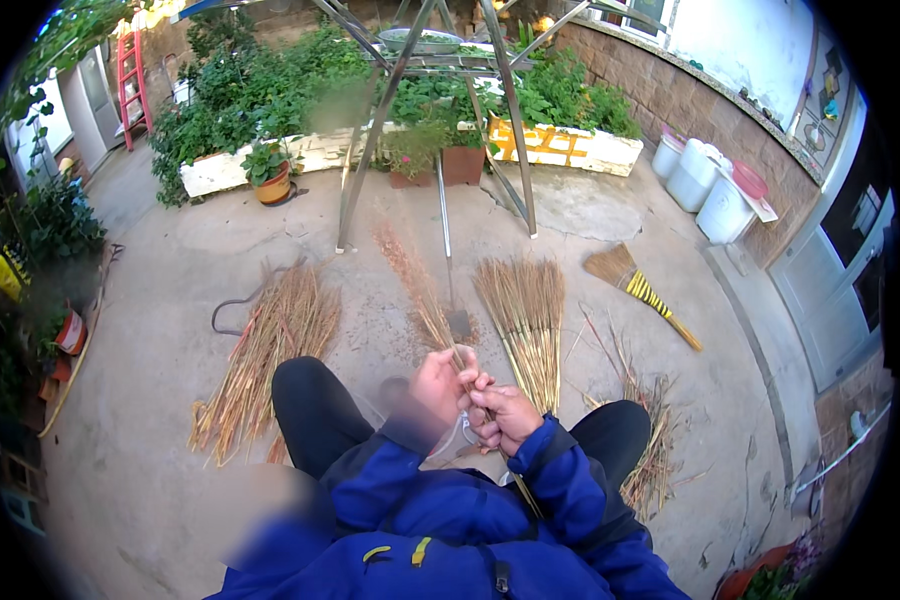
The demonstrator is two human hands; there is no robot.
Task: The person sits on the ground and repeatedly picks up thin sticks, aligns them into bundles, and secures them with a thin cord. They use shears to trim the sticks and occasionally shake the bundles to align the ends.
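Observation:
Between my knees, my left hand (441, 382) and my right hand (507, 414) grip a few thin stalks of what looks like broomcorn (421, 292). Their reddish seed heads point away from me, and the cut ends run back under my right forearm. To the left lies a loose heap of untrimmed stalks (277, 337) with seedy tops. On the right a flat, fanned bundle of stalks (526, 322) is laid out side by side. Scattered seeds surround a metal blade (459, 324) at the end of a long pole (444, 202).
A finished-looking hand broom (637, 289) with yellow-and-black binding lies at right. Stripped stalk waste (649, 450) sits beside my right knee. Ahead stand a metal frame (514, 112), a potted plant (272, 184) and a brick planter (577, 146). White plastic buckets (726, 206) line the right wall.

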